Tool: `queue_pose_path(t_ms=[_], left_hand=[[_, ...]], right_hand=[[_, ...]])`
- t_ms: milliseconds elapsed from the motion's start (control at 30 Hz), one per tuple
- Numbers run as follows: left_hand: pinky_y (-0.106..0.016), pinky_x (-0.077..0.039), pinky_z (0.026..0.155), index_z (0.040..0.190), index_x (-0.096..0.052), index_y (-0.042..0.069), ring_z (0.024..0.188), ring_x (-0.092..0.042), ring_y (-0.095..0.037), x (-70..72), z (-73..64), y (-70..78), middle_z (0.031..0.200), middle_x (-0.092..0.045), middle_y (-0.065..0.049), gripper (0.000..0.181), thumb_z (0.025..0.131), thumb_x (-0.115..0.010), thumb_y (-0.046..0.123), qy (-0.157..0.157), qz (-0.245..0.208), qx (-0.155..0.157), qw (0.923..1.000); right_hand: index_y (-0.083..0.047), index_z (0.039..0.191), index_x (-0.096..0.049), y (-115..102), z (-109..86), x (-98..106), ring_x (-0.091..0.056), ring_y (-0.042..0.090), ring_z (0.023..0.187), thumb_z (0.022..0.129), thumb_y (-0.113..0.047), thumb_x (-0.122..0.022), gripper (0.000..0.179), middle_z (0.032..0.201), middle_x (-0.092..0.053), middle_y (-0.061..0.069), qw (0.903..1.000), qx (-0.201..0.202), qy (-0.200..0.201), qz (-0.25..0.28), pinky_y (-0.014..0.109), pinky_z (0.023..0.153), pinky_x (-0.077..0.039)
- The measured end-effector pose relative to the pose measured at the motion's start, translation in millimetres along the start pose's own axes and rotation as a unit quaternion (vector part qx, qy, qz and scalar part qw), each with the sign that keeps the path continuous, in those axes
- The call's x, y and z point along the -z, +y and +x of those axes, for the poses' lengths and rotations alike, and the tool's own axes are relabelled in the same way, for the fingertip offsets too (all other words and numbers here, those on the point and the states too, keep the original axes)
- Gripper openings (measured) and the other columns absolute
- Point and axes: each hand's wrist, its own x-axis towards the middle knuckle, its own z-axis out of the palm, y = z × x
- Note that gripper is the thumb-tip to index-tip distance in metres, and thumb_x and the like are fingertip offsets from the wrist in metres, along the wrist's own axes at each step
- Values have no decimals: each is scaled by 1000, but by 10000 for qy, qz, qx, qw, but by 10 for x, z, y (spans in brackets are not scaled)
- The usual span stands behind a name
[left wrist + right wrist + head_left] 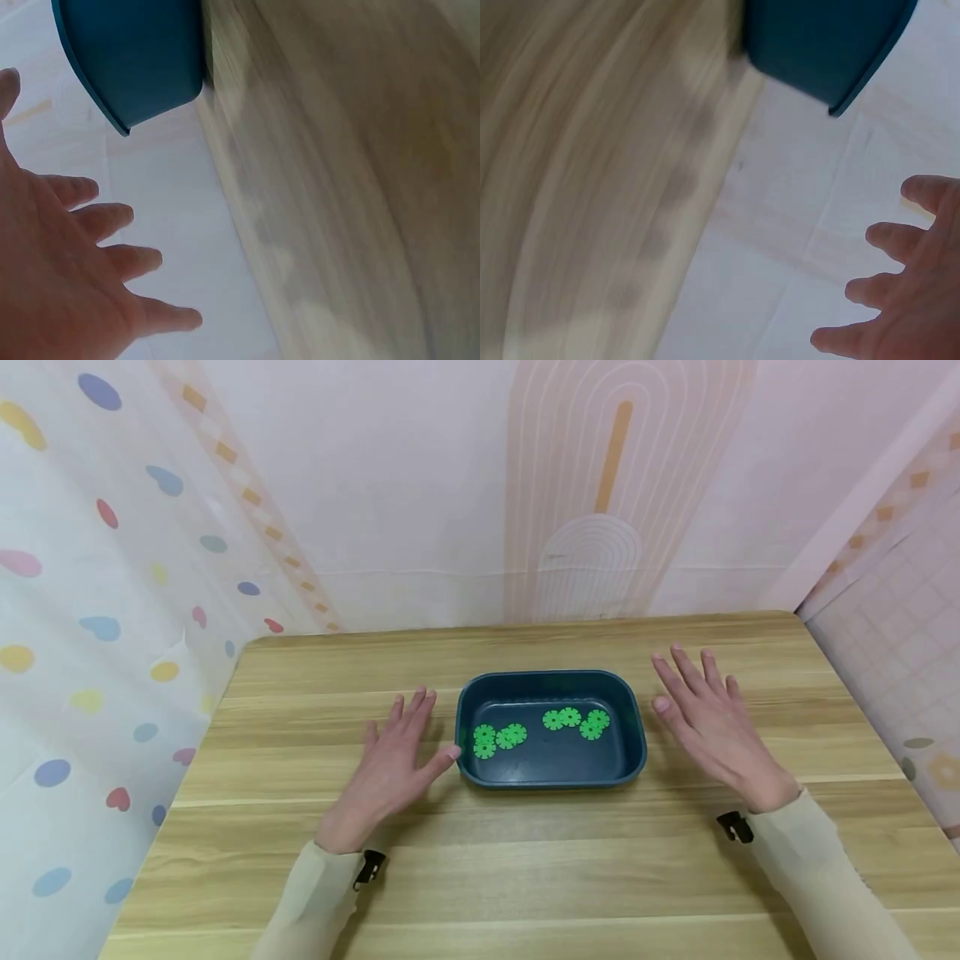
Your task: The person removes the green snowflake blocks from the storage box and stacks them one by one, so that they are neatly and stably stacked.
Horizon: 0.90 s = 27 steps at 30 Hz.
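Tray (570, 764): stood on table (525, 877), between left hand (386, 768) and right hand (716, 727); looked light, stiff, possibly slippery; seemed best taken by both short ends. Discs (512, 737): lay inside; seemed thin. Both hands: hovered with fingers spread, gripped nothing.

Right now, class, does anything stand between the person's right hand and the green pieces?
Only the dark blue tray's right wall, which rises between the right hand and the green pieces. Nothing visible covers them from above, so reaching over that wall looks unobstructed.
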Motion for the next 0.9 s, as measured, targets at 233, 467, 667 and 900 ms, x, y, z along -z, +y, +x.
queue_pose_path(t_ms=[233, 467, 667, 900], left_hand=[[-69, -21, 120, 167, -17, 11, 156, -17, -41, -33, -12, 40, 172, -18, -10, 89, 102, -52, 61, -61, -229, -174, 9996], [-60, -26, 122, 167, -19, 12, 155, -22, -39, -60, -11, 66, 171, -21, -10, 88, 102, -54, 60, -79, -514, -281, 9983], [-59, -26, 122, 167, -20, 12, 156, -22, -39, -81, 8, 84, 171, -21, -9, 89, 101, -53, 63, -209, -572, -272, 9978], [-61, -27, 121, 165, -27, 11, 156, -21, -39, -97, 31, 102, 171, -23, -10, 86, 101, -57, 59, -342, -550, -352, 9973]], right_hand=[[-16, 166, -28, -140, 26, 1, -2, 40, 158, 113, -42, -38, 60, 172, -16, 14, 9988, 271, 83, 392, 74, 119, -9], [-17, 165, -31, -257, 60, -15, -5, 33, 159, 111, -39, -45, 59, 172, -20, 10, 9931, 518, -27, 1048, 65, 123, -12], [-18, 164, -34, -388, 109, -38, -8, 29, 159, 110, -41, -46, 59, 171, -22, 5, 9908, 632, -231, 1178, 68, 121, -18], [-16, 161, -40, -527, 207, -31, -16, 29, 158, 109, -41, -49, 58, 168, -31, 5, 9885, 863, -376, 1184, 65, 120, -23]])
